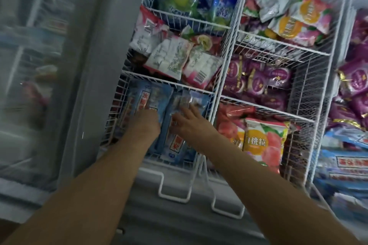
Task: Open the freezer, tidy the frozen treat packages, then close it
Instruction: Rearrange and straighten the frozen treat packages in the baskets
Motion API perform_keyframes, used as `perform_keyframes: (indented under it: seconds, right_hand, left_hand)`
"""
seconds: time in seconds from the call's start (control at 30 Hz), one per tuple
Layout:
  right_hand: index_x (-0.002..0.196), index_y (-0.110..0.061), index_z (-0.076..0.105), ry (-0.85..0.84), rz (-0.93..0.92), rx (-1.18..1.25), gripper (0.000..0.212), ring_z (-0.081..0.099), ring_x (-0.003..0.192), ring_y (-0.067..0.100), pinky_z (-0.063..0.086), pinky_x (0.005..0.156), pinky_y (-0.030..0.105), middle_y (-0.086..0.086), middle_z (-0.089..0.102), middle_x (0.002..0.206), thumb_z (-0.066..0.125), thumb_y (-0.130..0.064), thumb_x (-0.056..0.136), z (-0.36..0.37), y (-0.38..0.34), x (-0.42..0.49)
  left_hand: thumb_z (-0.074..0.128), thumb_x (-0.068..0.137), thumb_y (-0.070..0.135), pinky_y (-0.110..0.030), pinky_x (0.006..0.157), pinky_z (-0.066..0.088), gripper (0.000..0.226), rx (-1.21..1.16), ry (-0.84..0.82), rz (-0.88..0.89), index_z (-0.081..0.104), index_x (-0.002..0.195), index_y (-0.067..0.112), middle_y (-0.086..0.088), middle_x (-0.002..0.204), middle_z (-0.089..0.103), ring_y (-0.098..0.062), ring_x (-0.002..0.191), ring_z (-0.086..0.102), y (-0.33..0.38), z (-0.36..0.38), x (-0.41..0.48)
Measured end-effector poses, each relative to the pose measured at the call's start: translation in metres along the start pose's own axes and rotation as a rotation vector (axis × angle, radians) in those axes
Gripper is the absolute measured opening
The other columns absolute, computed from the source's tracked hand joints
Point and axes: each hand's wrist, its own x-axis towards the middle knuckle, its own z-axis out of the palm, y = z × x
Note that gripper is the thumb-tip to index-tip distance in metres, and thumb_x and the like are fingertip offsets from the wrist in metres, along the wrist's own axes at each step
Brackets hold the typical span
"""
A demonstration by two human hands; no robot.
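The chest freezer stands open, its glass lid (pixel 35 65) slid to the left. White wire baskets (pixel 217 93) divide it into compartments full of treat packages. Both my hands reach into the near-left compartment, which holds light blue packages (pixel 175 145) with red labels. My left hand (pixel 146 123) lies knuckles-up on the left blue package (pixel 139 97), fingers curled into the pile. My right hand (pixel 186 121) rests flat on the package beside it, fingers spread. The picture is blurred, so I cannot tell whether either hand grips anything.
Behind lie white-and-pink packages (pixel 175 59), then green-and-blue ones (pixel 183 0). The middle column holds peach packages (pixel 264 141), purple ones (pixel 258 83) and orange-pink ones (pixel 298 20). More purple (pixel 354 83) and blue (pixel 346 163) packs fill the right. The freezer's front rim (pixel 179 211) is below.
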Motion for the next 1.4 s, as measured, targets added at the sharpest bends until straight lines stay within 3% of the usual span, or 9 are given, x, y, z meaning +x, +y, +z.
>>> perform_keyframes:
  seconds: [0.13,0.2,0.33,0.43,0.67,0.87,1.0,1.23,1.4]
  right_hand:
    - [0.145,-0.022,0.043,0.088,-0.025,0.040,0.055,0.007,0.146,0.041,0.003,0.117,0.057,0.015,0.021,0.157,0.056,-0.015,0.093,0.008,0.003,-0.011]
    - [0.145,-0.018,0.041,0.220,0.000,0.093,0.063,0.013,0.146,0.039,0.007,0.118,0.055,0.017,0.027,0.155,0.063,-0.013,0.086,0.005,0.010,-0.028]
    - [0.143,-0.011,0.043,0.403,0.259,0.272,0.061,0.031,0.138,0.038,0.026,0.116,0.053,0.018,0.041,0.145,0.063,-0.014,0.085,0.005,0.034,-0.091]
    - [0.137,-0.007,0.049,0.404,0.435,0.383,0.052,0.044,0.124,0.037,0.038,0.104,0.047,0.017,0.050,0.136,0.061,-0.015,0.087,0.015,0.062,-0.158]
    - [0.139,-0.012,0.045,0.258,0.794,0.399,0.048,0.038,0.126,0.032,0.038,0.102,0.046,0.011,0.043,0.138,0.054,-0.018,0.092,0.072,0.127,-0.314]
    - [0.146,-0.020,0.036,0.174,0.835,0.304,0.057,0.034,0.133,0.029,0.036,0.105,0.048,0.005,0.039,0.146,0.052,-0.016,0.091,0.126,0.180,-0.375]
    - [0.140,-0.020,0.044,0.101,0.794,0.320,0.050,0.034,0.136,0.027,0.026,0.110,0.061,0.004,0.044,0.140,0.052,-0.018,0.091,0.151,0.197,-0.376]
    - [0.133,-0.031,0.053,0.133,0.884,0.321,0.042,0.041,0.126,0.026,0.025,0.101,0.072,-0.002,0.050,0.129,0.051,-0.024,0.092,0.161,0.191,-0.385]
    - [0.132,-0.032,0.052,0.104,0.883,0.294,0.051,0.043,0.121,0.025,0.028,0.099,0.070,-0.003,0.052,0.127,0.066,-0.019,0.085,0.159,0.189,-0.393]
  left_hand:
    - [0.053,0.095,0.035,-0.031,0.053,0.044,0.030,0.055,0.011,0.057,0.058,0.076,0.012,-0.008,0.075,0.058,-0.023,0.065,0.057,0.010,-0.012,-0.007]
    - [0.052,0.094,0.048,-0.030,0.052,0.041,0.039,0.069,0.133,0.078,0.057,0.081,0.011,-0.009,0.080,0.059,-0.025,0.069,0.058,0.016,-0.021,-0.021]
    - [0.054,0.094,0.044,-0.042,0.080,0.047,0.041,-0.130,0.358,0.399,0.057,0.117,0.010,-0.011,0.106,0.057,-0.028,0.098,0.053,0.055,-0.024,-0.057]
    - [0.058,0.093,0.035,-0.042,0.087,0.046,0.036,-0.239,0.345,0.647,0.058,0.119,0.010,-0.009,0.108,0.056,-0.027,0.102,0.052,0.116,-0.010,-0.078]
    - [0.065,0.088,0.017,-0.040,0.075,0.053,0.024,-0.142,0.371,1.101,0.063,0.110,0.006,-0.007,0.099,0.060,-0.026,0.095,0.057,0.278,0.045,-0.123]
    - [0.057,0.092,0.006,-0.045,0.086,0.049,0.029,-0.083,0.345,1.206,0.058,0.121,0.002,-0.011,0.116,0.056,-0.028,0.111,0.052,0.409,0.076,-0.120]
    - [0.055,0.091,0.005,-0.043,0.087,0.050,0.037,0.194,0.380,1.193,0.052,0.128,0.003,-0.012,0.125,0.051,-0.028,0.115,0.048,0.481,0.097,-0.106]
    - [0.041,0.092,0.007,-0.040,0.074,0.050,0.035,0.649,0.563,1.202,0.048,0.125,0.001,-0.016,0.118,0.050,-0.033,0.110,0.048,0.524,0.106,-0.102]
    - [0.048,0.090,0.003,-0.041,0.077,0.050,0.027,0.740,0.490,1.192,0.055,0.116,0.000,-0.017,0.115,0.055,-0.033,0.110,0.051,0.526,0.105,-0.114]
